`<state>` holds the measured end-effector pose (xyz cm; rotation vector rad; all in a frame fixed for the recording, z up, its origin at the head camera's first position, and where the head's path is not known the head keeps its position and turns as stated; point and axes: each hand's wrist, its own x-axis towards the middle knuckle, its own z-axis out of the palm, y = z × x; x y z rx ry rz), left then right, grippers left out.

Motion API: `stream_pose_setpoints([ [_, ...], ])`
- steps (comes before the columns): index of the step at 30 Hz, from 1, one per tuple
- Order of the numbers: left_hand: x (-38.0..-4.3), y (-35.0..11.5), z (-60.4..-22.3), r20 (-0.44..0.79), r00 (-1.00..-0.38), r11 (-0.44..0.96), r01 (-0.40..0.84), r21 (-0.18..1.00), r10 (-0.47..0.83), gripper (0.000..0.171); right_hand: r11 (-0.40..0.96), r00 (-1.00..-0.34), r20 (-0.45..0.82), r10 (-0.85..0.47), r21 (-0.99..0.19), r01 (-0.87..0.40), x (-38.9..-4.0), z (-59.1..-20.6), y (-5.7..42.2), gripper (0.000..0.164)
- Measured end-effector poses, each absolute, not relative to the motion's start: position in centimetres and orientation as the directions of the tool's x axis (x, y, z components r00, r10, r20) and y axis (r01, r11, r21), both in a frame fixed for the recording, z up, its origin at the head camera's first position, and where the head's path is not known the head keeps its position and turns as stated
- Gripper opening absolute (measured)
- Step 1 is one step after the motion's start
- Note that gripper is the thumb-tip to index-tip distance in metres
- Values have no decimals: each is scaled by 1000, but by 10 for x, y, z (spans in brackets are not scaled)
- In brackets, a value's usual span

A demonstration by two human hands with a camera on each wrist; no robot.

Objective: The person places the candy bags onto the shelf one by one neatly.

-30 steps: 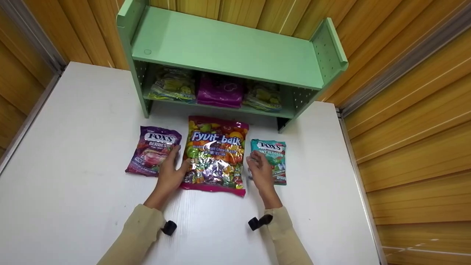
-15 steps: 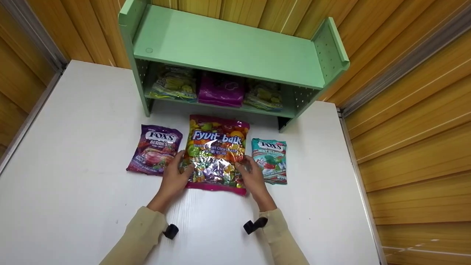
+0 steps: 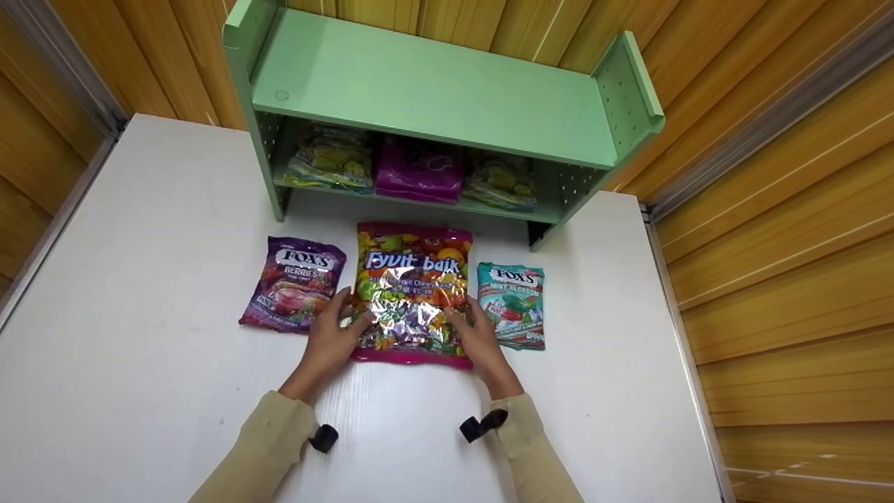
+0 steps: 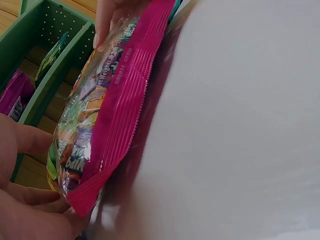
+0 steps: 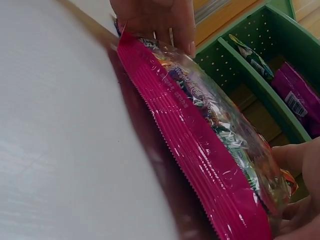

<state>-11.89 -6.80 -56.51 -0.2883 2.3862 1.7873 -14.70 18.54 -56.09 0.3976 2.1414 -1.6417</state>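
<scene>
A large Fyvit baik candy bag (image 3: 412, 286) with pink end seals lies face up between both hands. My left hand (image 3: 332, 337) grips its left side, the thumb over the printed front and the other fingers along the edge. Opposite it, my right hand (image 3: 483, 342) grips the right side in the same way. In the left wrist view the bag's pink seal (image 4: 122, 105) shows close over the white table. A purple Fox's Berries bag (image 3: 293, 283) lies just left of the left hand. To the right of the right hand is a teal Fox's Mint Blossom bag (image 3: 513, 304).
A green shelf (image 3: 433, 91) stands at the back of the white table (image 3: 160, 279). Its lower level holds a yellow-green candy bag (image 3: 332, 161), a magenta bag (image 3: 419, 171) and another yellow-green bag (image 3: 501, 183). Wood-panelled walls (image 3: 789, 279) surround the table.
The right hand has moved left from the mint bag onto the large candy bag, and the left hand has shifted slightly right. Both now hold its sides; its top edge has shifted slightly toward me.
</scene>
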Motion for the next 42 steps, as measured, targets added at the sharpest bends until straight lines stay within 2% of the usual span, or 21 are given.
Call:
stream_pose_setpoints([
  [6,-122,-70,-564,-310,-951,183,-305,935,-6,79,173,-830,-549,-99,-831,529,-147,-561,189,91],
  [13,-125,-67,-569,-391,-909,75,-384,920,144,91,87,-818,-532,-220,-846,527,-149,-559,197,83],
  [18,-123,-63,-569,-411,-895,43,-410,911,175,93,86,-818,-525,-235,-849,521,-146,-558,195,86],
  [24,-121,-61,-570,-389,-906,66,-384,921,167,95,196,-848,-493,-196,-867,458,-141,-561,192,94],
  [35,-115,-61,-568,-294,-944,36,-292,956,151,86,235,-888,-427,-172,-893,384,-137,-568,190,87],
  [42,-111,-61,-574,-213,-971,122,-200,972,109,85,292,-912,-370,-177,-905,311,-134,-569,191,87],
])
